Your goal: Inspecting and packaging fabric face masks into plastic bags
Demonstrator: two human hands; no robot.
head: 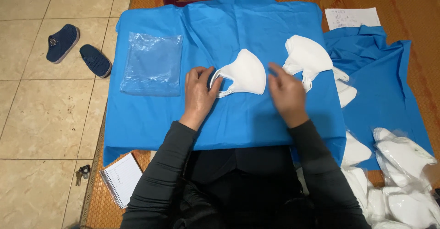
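1. Head view, main item: white folded soft-fabric face mask (245,73), lying flat at the centre of the blue non-woven cloth sheet (151,119). Long axis runs 9 to 3 o'clock; ear loops point to 9, rounded fold to 3.
2. Left hand (198,94): fingers curled together, tips touching the ear loops at the mask's 9 o'clock end.
3. Right hand (285,91): palm down, fingers loosely spread, gripping nothing, just beside the mask at 3 o'clock.
4. Clear crinkled plastic bag (152,64): flat on the sheet, at 9 o'clock of the mask.
5. Second white fabric mask (307,55): at 2 o'clock.
6. Bagged white masks (403,183): heaped at 4 o'clock.
7. Spiral-bound notebook (121,178), pair of dark blue shoes (78,49): off the sheet.
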